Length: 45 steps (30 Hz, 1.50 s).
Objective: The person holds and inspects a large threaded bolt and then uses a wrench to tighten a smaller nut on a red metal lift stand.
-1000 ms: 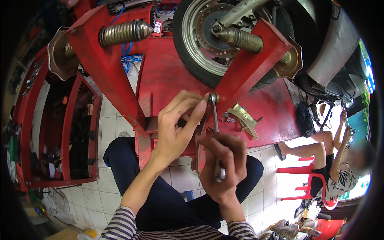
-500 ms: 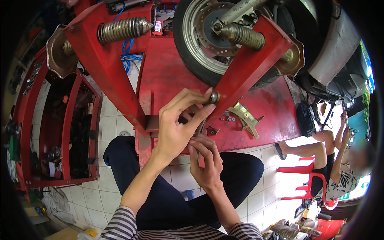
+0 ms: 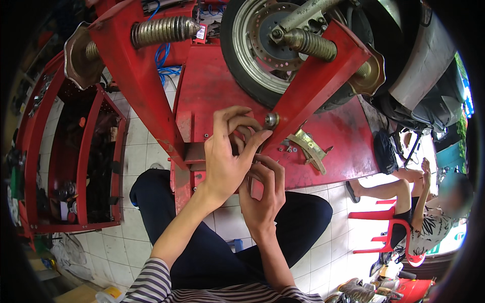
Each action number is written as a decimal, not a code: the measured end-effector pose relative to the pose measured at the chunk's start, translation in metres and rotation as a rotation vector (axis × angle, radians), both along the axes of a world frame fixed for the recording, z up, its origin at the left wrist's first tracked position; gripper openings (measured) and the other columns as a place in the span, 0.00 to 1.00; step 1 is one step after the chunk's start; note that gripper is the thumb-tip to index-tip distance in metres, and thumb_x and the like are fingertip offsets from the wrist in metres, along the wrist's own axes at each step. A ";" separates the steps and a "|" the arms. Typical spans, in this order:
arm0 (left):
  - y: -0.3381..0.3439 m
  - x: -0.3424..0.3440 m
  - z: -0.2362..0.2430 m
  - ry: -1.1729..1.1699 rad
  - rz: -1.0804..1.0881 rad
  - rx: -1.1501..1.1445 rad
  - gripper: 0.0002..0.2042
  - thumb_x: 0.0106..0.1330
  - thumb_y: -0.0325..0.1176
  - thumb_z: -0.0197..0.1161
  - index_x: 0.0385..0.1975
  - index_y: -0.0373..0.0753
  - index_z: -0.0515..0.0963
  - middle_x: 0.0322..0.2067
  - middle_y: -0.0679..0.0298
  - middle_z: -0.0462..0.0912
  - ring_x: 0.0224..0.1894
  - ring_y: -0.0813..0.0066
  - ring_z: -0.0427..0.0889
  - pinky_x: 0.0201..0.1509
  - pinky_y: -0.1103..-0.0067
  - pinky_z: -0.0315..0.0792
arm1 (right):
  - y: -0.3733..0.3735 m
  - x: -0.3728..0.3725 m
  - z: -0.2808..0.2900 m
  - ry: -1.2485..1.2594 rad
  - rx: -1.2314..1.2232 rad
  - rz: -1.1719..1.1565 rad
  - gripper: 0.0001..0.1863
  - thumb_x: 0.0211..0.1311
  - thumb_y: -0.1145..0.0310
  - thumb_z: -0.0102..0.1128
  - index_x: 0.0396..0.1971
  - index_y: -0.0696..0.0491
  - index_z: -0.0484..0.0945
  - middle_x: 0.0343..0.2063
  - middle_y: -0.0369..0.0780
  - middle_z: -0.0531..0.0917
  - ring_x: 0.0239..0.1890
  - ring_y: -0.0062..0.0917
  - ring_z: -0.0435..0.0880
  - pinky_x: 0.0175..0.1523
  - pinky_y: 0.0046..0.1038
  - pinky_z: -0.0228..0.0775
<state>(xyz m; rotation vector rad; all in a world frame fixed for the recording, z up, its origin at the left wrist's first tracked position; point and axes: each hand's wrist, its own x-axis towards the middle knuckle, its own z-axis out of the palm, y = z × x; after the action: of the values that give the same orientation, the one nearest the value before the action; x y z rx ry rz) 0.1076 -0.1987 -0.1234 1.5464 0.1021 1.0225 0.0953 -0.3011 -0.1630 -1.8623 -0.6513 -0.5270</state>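
My left hand is in front of the red clamp post on the right, its fingers curved and apart from the thumb. Its thumb tip lies just below a round metal bolt head on that post, and no object shows between thumb and fingers. Close below, my right hand has its fingers bent in toward the thumb; whatever they grip is hidden behind them. To the right, a curved brass-coloured metal bracket lies on the red platform, with small nuts and washers beside it.
Two slanting red posts carry thick threaded screws. Beyond the right post stands a motorcycle wheel. A red shelf cart is at left; at right a person sits on a red plastic chair. Blue hose hangs behind.
My left hand's fingers have come off the bolt head and curled back to the left. My right hand has shifted slightly up and right. The seated person's hand has moved.
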 end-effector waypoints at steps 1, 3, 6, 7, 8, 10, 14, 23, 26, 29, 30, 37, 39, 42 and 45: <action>0.001 -0.002 0.001 0.045 -0.009 0.041 0.12 0.64 0.26 0.68 0.45 0.34 0.76 0.33 0.62 0.82 0.28 0.82 0.79 0.27 0.84 0.70 | 0.000 0.000 0.001 -0.001 -0.022 0.009 0.16 0.48 0.85 0.68 0.38 0.57 0.79 0.43 0.41 0.82 0.39 0.33 0.87 0.41 0.28 0.80; 0.006 -0.006 0.003 0.137 -0.029 0.124 0.12 0.66 0.27 0.67 0.44 0.33 0.74 0.33 0.62 0.83 0.29 0.84 0.79 0.30 0.86 0.71 | -0.002 -0.001 0.002 -0.001 -0.067 0.027 0.17 0.48 0.85 0.68 0.40 0.58 0.80 0.44 0.42 0.82 0.39 0.34 0.87 0.42 0.29 0.79; 0.010 -0.009 0.004 0.162 -0.115 0.203 0.12 0.68 0.28 0.64 0.47 0.33 0.73 0.34 0.56 0.82 0.28 0.76 0.80 0.30 0.80 0.72 | -0.008 0.001 -0.007 -0.075 -0.090 0.057 0.16 0.54 0.84 0.65 0.43 0.54 0.81 0.48 0.41 0.81 0.41 0.31 0.86 0.40 0.29 0.79; 0.010 -0.008 0.004 0.140 -0.126 0.192 0.11 0.69 0.29 0.63 0.47 0.33 0.73 0.33 0.56 0.81 0.28 0.75 0.79 0.31 0.79 0.72 | -0.008 -0.001 -0.006 -0.052 -0.091 0.053 0.16 0.54 0.84 0.64 0.43 0.54 0.82 0.48 0.41 0.81 0.41 0.31 0.86 0.41 0.28 0.79; 0.009 -0.007 0.002 0.121 -0.135 0.179 0.11 0.69 0.29 0.63 0.47 0.33 0.73 0.33 0.56 0.81 0.28 0.74 0.79 0.31 0.79 0.73 | -0.008 -0.003 -0.006 -0.027 -0.094 0.050 0.16 0.54 0.84 0.64 0.43 0.54 0.82 0.48 0.41 0.81 0.41 0.30 0.86 0.41 0.28 0.79; 0.007 -0.006 0.000 0.086 -0.121 0.174 0.10 0.71 0.29 0.61 0.46 0.32 0.73 0.29 0.58 0.79 0.25 0.77 0.77 0.31 0.80 0.72 | -0.006 -0.008 -0.006 -0.010 -0.100 0.039 0.16 0.53 0.85 0.64 0.42 0.56 0.82 0.46 0.43 0.82 0.41 0.32 0.86 0.43 0.29 0.78; 0.007 -0.010 0.001 0.101 -0.106 0.033 0.09 0.71 0.30 0.61 0.43 0.32 0.73 0.23 0.63 0.78 0.22 0.82 0.74 0.30 0.81 0.69 | -0.003 -0.010 -0.002 -0.119 -0.048 -0.004 0.14 0.53 0.86 0.65 0.41 0.60 0.80 0.41 0.45 0.84 0.41 0.38 0.86 0.46 0.31 0.78; 0.012 -0.011 -0.003 0.069 -0.205 -0.060 0.10 0.73 0.36 0.59 0.36 0.34 0.75 0.19 0.65 0.76 0.19 0.81 0.70 0.25 0.81 0.61 | -0.018 -0.016 -0.002 -0.335 0.094 -0.012 0.18 0.52 0.85 0.71 0.43 0.57 0.80 0.34 0.45 0.87 0.37 0.31 0.87 0.41 0.26 0.81; 0.008 -0.010 -0.004 0.050 -0.248 -0.102 0.12 0.74 0.38 0.57 0.35 0.34 0.75 0.18 0.66 0.74 0.20 0.82 0.69 0.26 0.81 0.61 | -0.025 -0.009 0.009 -0.465 0.009 0.061 0.16 0.49 0.82 0.73 0.39 0.52 0.83 0.39 0.42 0.83 0.36 0.28 0.85 0.38 0.25 0.78; 0.004 -0.012 0.001 0.059 -0.337 -0.187 0.12 0.75 0.37 0.56 0.35 0.33 0.75 0.19 0.67 0.74 0.21 0.85 0.69 0.27 0.82 0.62 | -0.021 -0.005 0.015 -0.504 0.046 0.089 0.15 0.47 0.80 0.75 0.36 0.51 0.84 0.41 0.41 0.81 0.36 0.28 0.84 0.37 0.27 0.78; 0.003 -0.015 0.004 0.088 -0.416 -0.259 0.12 0.76 0.37 0.54 0.36 0.33 0.74 0.21 0.68 0.76 0.23 0.87 0.68 0.28 0.84 0.64 | -0.023 -0.001 0.018 -0.518 0.063 0.098 0.14 0.47 0.80 0.74 0.35 0.52 0.83 0.41 0.41 0.81 0.36 0.28 0.84 0.37 0.27 0.78; -0.011 -0.013 0.001 0.018 -0.500 -0.473 0.09 0.73 0.33 0.60 0.36 0.34 0.71 0.24 0.68 0.75 0.24 0.90 0.67 0.26 0.88 0.61 | -0.032 0.024 0.055 -0.603 -0.031 0.210 0.09 0.77 0.70 0.35 0.39 0.60 0.62 0.39 0.54 0.78 0.21 0.30 0.84 0.31 0.28 0.82; -0.020 -0.008 -0.007 -0.047 -0.397 -0.492 0.09 0.70 0.30 0.64 0.35 0.35 0.71 0.23 0.70 0.74 0.25 0.92 0.67 0.25 0.89 0.58 | -0.028 0.024 0.065 -0.512 0.035 0.205 0.09 0.77 0.70 0.35 0.39 0.59 0.62 0.38 0.53 0.79 0.21 0.30 0.84 0.30 0.27 0.81; -0.023 -0.010 -0.008 -0.066 -0.311 -0.362 0.08 0.69 0.29 0.65 0.33 0.35 0.72 0.23 0.71 0.73 0.24 0.92 0.67 0.24 0.88 0.57 | -0.024 0.026 0.084 -0.487 0.040 0.207 0.07 0.77 0.72 0.36 0.39 0.59 0.62 0.35 0.53 0.79 0.20 0.29 0.84 0.26 0.23 0.77; -0.021 -0.020 -0.006 0.045 -0.340 -0.238 0.08 0.69 0.29 0.65 0.31 0.35 0.72 0.23 0.70 0.72 0.23 0.90 0.67 0.24 0.86 0.58 | -0.029 0.031 0.088 -0.400 0.078 0.248 0.06 0.75 0.74 0.44 0.39 0.62 0.65 0.33 0.54 0.81 0.22 0.29 0.84 0.34 0.29 0.81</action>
<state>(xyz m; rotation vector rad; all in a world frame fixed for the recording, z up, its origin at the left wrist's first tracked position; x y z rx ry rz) 0.0874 -0.2198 -0.1299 1.3150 -0.0087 0.6804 0.1261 -0.3304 -0.0746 -1.5846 -1.0946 -0.7565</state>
